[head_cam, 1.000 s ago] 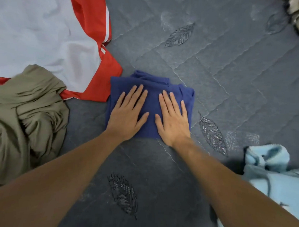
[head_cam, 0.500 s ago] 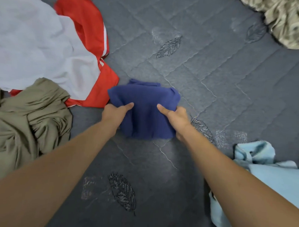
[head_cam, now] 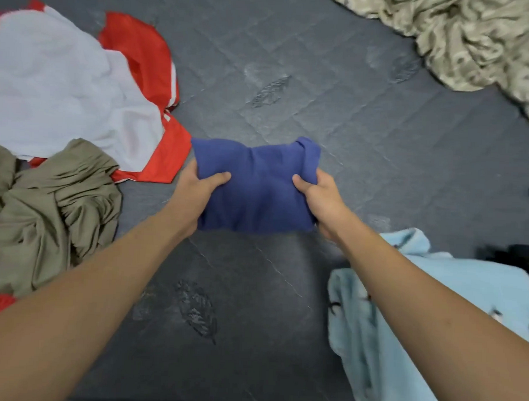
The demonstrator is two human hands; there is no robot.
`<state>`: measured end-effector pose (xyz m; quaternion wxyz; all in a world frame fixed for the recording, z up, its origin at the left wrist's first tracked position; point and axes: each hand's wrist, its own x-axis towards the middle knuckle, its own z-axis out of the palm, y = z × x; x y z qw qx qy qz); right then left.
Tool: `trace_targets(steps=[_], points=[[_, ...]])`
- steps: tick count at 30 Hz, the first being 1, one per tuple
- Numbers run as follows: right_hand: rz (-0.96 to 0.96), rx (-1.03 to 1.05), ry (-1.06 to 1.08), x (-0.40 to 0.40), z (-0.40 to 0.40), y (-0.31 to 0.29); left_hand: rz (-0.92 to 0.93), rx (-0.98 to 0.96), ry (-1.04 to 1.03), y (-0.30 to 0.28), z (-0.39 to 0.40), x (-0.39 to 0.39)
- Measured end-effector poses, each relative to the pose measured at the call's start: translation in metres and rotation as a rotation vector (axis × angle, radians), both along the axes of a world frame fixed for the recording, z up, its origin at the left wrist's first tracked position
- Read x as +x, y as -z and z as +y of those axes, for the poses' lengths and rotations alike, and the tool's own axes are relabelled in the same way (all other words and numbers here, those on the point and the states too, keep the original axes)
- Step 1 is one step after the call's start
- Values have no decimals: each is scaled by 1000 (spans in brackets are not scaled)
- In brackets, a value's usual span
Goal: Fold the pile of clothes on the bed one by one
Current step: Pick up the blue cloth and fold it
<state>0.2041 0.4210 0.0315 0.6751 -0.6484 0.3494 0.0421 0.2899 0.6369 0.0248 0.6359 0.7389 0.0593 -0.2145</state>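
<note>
Gripped at both ends: left hand (head_cam: 197,189) curled round one side of the folded blue garment (head_cam: 256,186), thumb on top; right hand (head_cam: 319,196) clamped the same way on the opposite side, fingers tucked beneath. Held as a compact, slightly bulging bundle between the two hands, apparently lifted just off the dark quilted bed (head_cam: 283,292), though contact underneath could not be told. Judged finished as a fold and ready to be set aside. Just left of the grip, touching or nearly touching the bundle's corner, a red and white shirt (head_cam: 80,95), spread loose and unfolded. Nearer the body on that same side, a crumpled olive garment (head_cam: 50,209), partly overlapping the red one. Near the right forearm, a light blue garment (head_cam: 404,312), rumpled. Far beyond the grip and off to the right, a heap of camouflage-patterned cloth (head_cam: 476,43). Judged early in the task: one piece done, at least four visibly left to fold.
</note>
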Motion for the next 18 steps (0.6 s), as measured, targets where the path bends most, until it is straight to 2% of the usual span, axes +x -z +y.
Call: trace_targets(steps=[8,13,18], points=[[7,-72,53,-134,-83,-109,-31,-95,119,-112,-86,-108],[-27,-73,162,-237,-136,-157,12,-191,253,-149,-147,-181],[37,-111,233,-333,-175,-186,64,-230,317,-173,-194,-257]])
